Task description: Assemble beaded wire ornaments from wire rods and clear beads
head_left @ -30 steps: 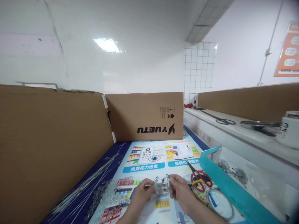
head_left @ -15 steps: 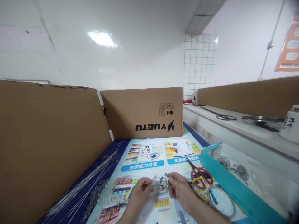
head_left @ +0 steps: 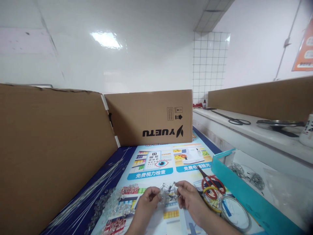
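My left hand (head_left: 146, 204) and my right hand (head_left: 190, 199) meet low in the middle of the view, both pinching a small clear beaded wire piece (head_left: 167, 192) held just above the printed poster mat (head_left: 156, 166). Each hand grips one side of it with fingertips. A heap of clear beads (head_left: 111, 205) lies on the mat left of my left hand. Thin straight wires (head_left: 97, 187) lie along the blue edge beside the beads. Red-handled scissors (head_left: 210, 182) rest right of my right hand, next to a coil of wire (head_left: 235, 213).
Cardboard walls stand at the left (head_left: 53, 143) and at the back (head_left: 151, 117). A teal tray (head_left: 244, 192) at the right holds wire bundles. A white shelf (head_left: 249, 129) above it carries black scissors (head_left: 234, 121), a metal dish and a white jar.
My view has shifted slightly, so the scene sits a little to the right. Both hands stay together on the beaded piece with only small finger movement.
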`<action>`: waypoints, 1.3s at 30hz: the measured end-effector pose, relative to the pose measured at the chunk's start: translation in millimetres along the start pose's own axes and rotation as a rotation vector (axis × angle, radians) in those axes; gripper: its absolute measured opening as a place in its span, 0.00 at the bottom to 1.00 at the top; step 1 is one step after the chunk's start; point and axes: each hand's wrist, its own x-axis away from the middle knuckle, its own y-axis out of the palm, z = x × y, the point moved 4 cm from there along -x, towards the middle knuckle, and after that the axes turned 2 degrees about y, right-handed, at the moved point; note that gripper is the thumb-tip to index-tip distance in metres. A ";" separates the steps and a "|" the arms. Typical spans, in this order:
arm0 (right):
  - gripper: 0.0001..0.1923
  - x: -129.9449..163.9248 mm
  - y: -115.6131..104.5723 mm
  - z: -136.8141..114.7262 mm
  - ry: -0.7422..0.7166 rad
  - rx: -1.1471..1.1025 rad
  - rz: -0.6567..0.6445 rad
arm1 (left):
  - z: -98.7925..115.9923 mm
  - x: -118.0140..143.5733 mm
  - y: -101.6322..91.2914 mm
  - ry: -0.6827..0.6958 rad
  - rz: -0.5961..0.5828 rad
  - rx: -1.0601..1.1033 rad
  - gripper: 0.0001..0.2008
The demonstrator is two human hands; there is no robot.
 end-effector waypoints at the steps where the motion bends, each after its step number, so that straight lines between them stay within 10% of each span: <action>1: 0.08 0.4 0.3 -0.2 0.002 0.001 -0.002 | -1.0 -0.3 0.0 -0.001 0.005 0.002 0.08; 39: 0.15 1.6 0.4 1.7 0.010 0.113 0.003 | 17.3 6.5 3.0 0.149 -0.041 0.129 0.09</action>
